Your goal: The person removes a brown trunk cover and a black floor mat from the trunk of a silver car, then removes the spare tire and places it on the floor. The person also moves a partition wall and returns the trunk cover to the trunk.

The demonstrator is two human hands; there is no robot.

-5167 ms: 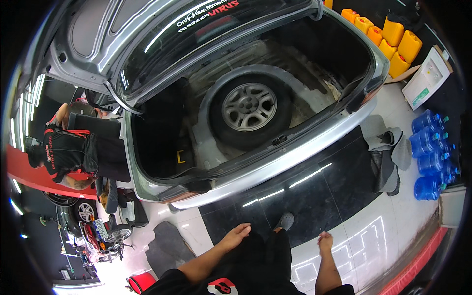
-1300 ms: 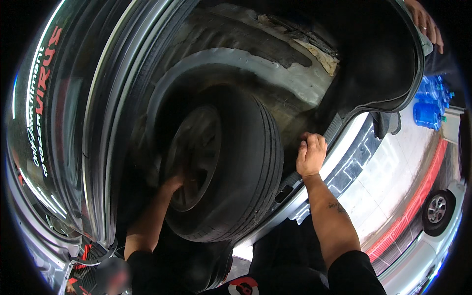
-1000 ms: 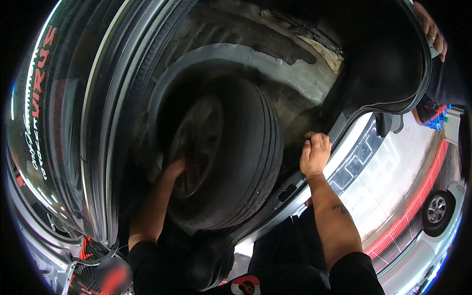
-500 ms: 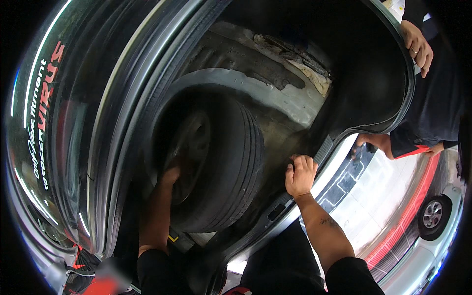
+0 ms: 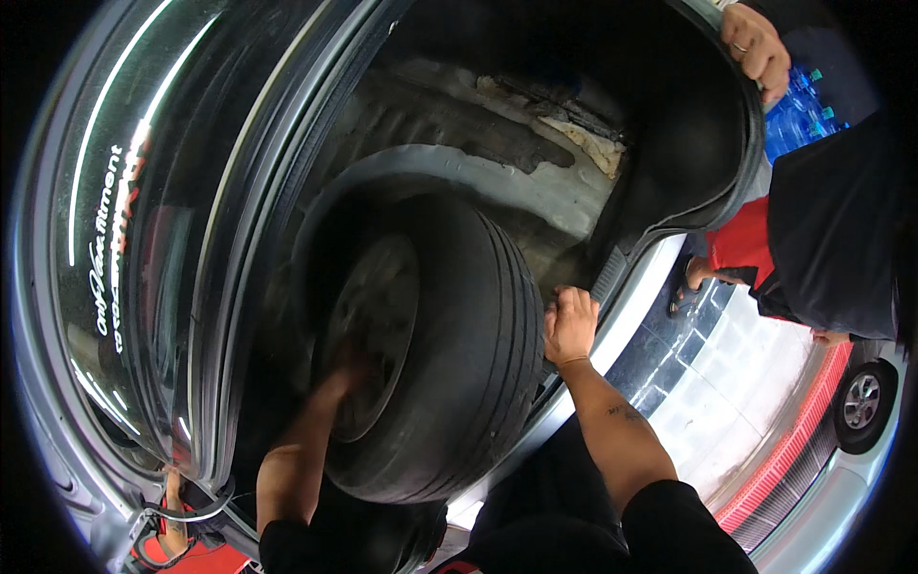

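A car wheel (image 5: 459,354) with a dark tyre stands tilted in the well of an open car boot. My left hand (image 5: 356,368) reaches into the wheel's shadowed inner face and grips it around the rim centre; its fingers are mostly lost in the dark. My right hand (image 5: 572,320) lies with curled fingers on the boot sill (image 5: 612,277), right beside the tyre's tread. The tyre's lower side overlaps the sill's near edge.
The bare metal boot floor (image 5: 516,182) shows stained patches. Dark glass (image 5: 124,258) bounds the left. At the right, a co-worker's hand (image 5: 755,48) holds the boot edge; blue bottles (image 5: 798,120) stand behind. Another person's arm (image 5: 174,517) shows lower left. A parked car (image 5: 861,411) stands far right.
The wheel has come up and toward me, to the right, with my left hand on it. My right hand has shifted slightly left and up along the sill. The view has also moved.
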